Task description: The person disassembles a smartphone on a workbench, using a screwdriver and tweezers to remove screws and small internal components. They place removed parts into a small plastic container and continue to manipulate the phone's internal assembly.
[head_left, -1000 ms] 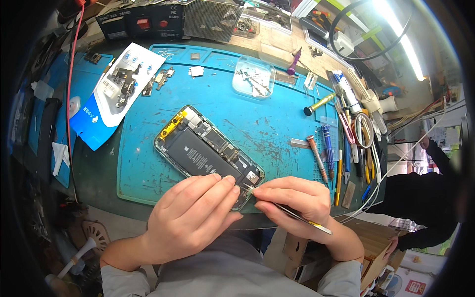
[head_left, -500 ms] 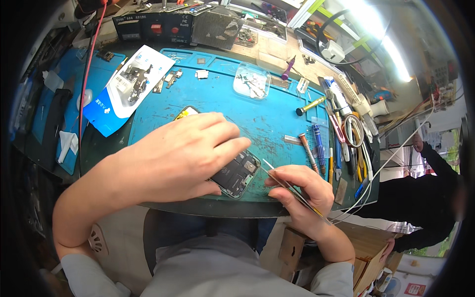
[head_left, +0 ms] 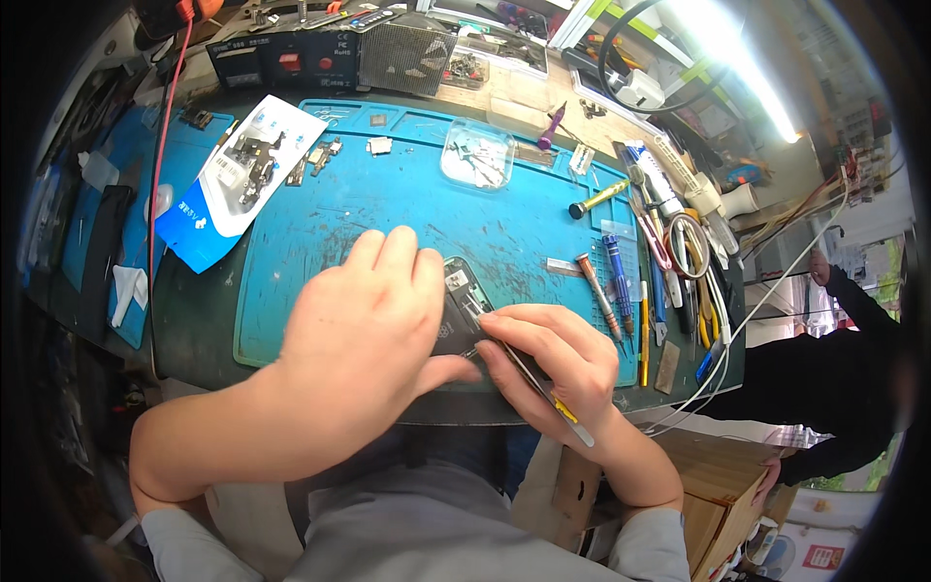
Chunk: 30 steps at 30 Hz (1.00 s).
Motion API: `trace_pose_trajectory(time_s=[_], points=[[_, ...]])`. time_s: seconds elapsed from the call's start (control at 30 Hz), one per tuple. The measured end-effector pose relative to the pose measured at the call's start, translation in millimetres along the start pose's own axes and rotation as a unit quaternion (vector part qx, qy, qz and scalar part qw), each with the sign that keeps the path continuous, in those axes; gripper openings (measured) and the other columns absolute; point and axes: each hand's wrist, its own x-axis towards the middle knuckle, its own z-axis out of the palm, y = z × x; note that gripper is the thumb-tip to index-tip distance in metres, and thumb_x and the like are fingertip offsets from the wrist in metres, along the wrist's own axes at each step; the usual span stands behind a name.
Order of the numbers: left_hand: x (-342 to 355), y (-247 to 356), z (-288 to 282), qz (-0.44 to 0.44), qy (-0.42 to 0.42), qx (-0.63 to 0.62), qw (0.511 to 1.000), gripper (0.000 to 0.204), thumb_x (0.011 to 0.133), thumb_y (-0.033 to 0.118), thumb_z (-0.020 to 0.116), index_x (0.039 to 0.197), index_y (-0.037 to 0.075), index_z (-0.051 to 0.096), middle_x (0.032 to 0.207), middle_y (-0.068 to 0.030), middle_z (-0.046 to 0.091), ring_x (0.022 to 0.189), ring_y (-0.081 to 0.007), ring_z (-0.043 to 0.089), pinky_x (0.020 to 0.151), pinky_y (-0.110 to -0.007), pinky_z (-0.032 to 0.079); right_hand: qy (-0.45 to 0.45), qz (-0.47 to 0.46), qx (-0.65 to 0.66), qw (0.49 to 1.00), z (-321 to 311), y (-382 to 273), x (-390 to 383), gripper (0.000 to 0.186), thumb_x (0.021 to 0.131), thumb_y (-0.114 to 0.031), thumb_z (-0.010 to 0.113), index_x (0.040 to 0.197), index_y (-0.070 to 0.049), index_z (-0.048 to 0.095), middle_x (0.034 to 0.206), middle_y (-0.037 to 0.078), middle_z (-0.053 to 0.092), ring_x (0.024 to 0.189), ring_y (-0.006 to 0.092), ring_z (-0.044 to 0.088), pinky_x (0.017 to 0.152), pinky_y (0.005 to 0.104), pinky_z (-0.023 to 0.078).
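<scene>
An opened smartphone [head_left: 448, 335] with its dark inner parts showing lies near the front edge of the blue mat [head_left: 388, 209]. My left hand [head_left: 359, 320] covers much of it, the thumb along its near edge and the fingers over its far part. Between the thumb and fingers of my right hand [head_left: 561, 364] is a pair of metal tweezers [head_left: 579, 427], with a yellow patch on the shank. The tweezers' tips point in over the phone; whether they grip a part is too small to tell.
A clear dish [head_left: 478, 155] of small parts, a white-and-blue packet [head_left: 242, 179] and loose phone parts [head_left: 379, 145] are farther back. Screwdrivers [head_left: 619, 276] and cables [head_left: 690, 247] crowd the right side. A person in black [head_left: 805, 383] is at the far right.
The phone has turned more upright under my left hand, whose fingers now point away from me. My right hand has moved left, bringing the tweezers from beside the phone to over it.
</scene>
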Motion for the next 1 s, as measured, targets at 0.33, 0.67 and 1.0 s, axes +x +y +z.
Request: trace_pose_trajectory(time_s=[0.33, 0.67, 1.0], points=[[5.9, -49.6, -7.0, 0.011, -0.049, -0.271, 0.961, 0.052, 0.083, 0.024, 0.093, 0.122, -0.002, 0.069, 0.104, -0.015, 0.067, 0.097, -0.0339, 0.069, 0.085, -0.043, 0.057, -0.001, -0.005, 0.002, 1.0, 3.1, 0.5, 5.6, 0.031, 0.074, 0.011, 0.085, 0.103, 0.002, 0.079, 0.094, 0.014, 0.078, 0.08, 0.0286, 0.077, 0.069, 0.0352, 0.062], [6.6, -54.5, -4.4, 0.006, -0.039, -0.307, 0.951, 0.036, 0.089, 0.015, 0.089, 0.117, -0.002, 0.072, 0.102, -0.0142, 0.068, 0.092, -0.0308, 0.07, 0.081, -0.041, 0.058, -0.016, -0.015, -0.015, 1.0, 3.1, 1.0, 8.8, 0.031, 0.073, 0.01, 0.086, 0.103, 0.003, 0.079, 0.093, 0.012, 0.078, 0.079, 0.0274, 0.078, 0.069, 0.0341, 0.064], [6.5, -54.5, -4.1, 0.006, -0.031, -0.308, 0.951, 0.034, 0.09, 0.014, 0.088, 0.115, -0.002, 0.072, 0.101, -0.0141, 0.068, 0.09, -0.0302, 0.07, 0.08, -0.04, 0.058, -0.018, -0.028, -0.034, 0.999, 3.3, 0.2, 9.0, 0.029, 0.076, 0.008, 0.087, 0.103, 0.004, 0.079, 0.094, 0.013, 0.078, 0.079, 0.0271, 0.077, 0.069, 0.0343, 0.064]])
